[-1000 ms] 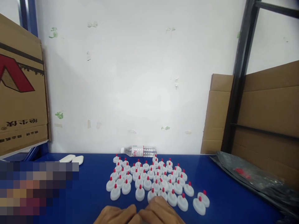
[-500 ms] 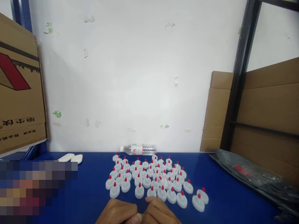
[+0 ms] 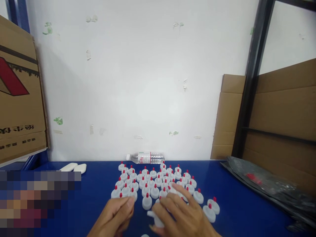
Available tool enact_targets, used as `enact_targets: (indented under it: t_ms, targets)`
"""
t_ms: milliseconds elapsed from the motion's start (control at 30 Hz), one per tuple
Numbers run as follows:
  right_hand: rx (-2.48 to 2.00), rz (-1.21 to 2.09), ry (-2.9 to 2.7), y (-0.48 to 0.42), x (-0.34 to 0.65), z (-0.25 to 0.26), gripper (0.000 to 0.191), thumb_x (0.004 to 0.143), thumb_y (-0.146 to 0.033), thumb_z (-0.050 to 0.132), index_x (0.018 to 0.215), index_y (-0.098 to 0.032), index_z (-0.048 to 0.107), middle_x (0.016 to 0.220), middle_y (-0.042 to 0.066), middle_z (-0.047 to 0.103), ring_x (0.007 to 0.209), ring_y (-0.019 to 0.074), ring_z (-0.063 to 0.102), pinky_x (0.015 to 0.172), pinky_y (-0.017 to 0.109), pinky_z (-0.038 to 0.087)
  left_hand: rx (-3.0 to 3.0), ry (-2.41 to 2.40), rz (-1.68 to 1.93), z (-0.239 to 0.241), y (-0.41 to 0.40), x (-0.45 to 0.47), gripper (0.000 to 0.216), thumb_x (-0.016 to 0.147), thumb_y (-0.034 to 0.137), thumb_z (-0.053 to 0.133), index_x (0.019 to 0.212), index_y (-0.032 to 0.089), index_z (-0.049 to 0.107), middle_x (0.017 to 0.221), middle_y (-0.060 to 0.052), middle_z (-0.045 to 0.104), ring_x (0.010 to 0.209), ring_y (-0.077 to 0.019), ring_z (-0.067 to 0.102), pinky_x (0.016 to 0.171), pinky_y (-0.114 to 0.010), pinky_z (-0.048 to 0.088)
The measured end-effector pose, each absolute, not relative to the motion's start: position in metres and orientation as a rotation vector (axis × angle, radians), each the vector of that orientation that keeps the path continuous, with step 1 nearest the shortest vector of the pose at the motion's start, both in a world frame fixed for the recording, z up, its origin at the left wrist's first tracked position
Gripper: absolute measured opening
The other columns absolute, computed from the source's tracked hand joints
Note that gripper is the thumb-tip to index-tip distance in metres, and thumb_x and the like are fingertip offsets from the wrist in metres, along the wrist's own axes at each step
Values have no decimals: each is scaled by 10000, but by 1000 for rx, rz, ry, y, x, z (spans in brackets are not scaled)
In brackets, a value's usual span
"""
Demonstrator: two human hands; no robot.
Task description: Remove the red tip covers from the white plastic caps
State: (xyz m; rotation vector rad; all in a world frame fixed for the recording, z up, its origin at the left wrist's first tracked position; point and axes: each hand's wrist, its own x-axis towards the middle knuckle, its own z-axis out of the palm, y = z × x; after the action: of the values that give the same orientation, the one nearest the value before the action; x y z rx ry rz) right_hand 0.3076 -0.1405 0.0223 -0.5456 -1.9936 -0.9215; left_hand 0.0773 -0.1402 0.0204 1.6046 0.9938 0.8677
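Observation:
My right hand (image 3: 181, 210) is curled over a white nozzle cap (image 3: 158, 220) whose bare white spout points left, with no red tip showing on it. To its left, my left hand (image 3: 115, 214) is closed, thumb pressed to the fingers; a speck of red shows beneath it, but what it holds is hidden. Beyond both hands stand several white nozzle caps with red tips (image 3: 147, 202), spouts up, in loose rows. My right hand covers some of these. A sliver of another white piece (image 3: 145, 235) shows at the bottom edge.
A clear plastic bottle (image 3: 145, 158) lies against the white wall on the blue table (image 3: 91, 197). Two white oval objects (image 3: 80, 169) lie at left, beside a blurred patch. Grey plastic bags (image 3: 261, 184) with something red lie at right. Cardboard (image 3: 22, 82) stands at left.
My hands were together at the bottom edge and have moved apart and forward. My right hand now shows a white nozzle cap under its fingers.

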Motion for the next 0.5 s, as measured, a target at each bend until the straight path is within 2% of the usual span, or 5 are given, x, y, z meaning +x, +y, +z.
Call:
enact_targets:
  t_ms: [100,200,300,400,500]
  targets:
    - [-605,-770,-2050,-138,315,25,187,1058,-265,500,1069,-185,668,885,19,749,798,176,701,1143,414,423,1947,1131,1006,20,-137,63,560,994,714,426,703,235,421,614,55,427,541,-118,368,510,-224,344]
    - [-579,-680,-2082,-133,315,17,153,996,-180,533,1082,-201,657,956,9,763,821,157,713,1190,408,365,2530,1231,905,23,-137,60,353,1045,418,442,766,237,558,746,14,633,690,-165,573,700,-268,461]
    - [-563,-608,-2088,-130,312,7,113,1001,-194,540,1047,-214,642,990,-4,778,833,139,723,1210,378,343,2782,1308,585,28,-138,65,202,992,228,467,852,241,612,840,12,703,764,-179,650,750,-278,477]
    - [-567,-560,-2108,-131,311,2,87,1028,-218,535,1010,-221,619,1008,-10,787,858,133,727,1221,379,334,2840,1315,290,31,-137,70,142,940,178,507,914,235,634,959,-16,724,867,-208,691,780,-297,495]
    - [-543,-557,-2123,-132,313,1,95,1043,-234,544,966,-226,600,1056,-12,786,925,124,727,1237,363,302,2870,1322,149,29,-134,71,132,907,150,534,911,229,640,997,-35,710,880,-224,691,749,-308,490]
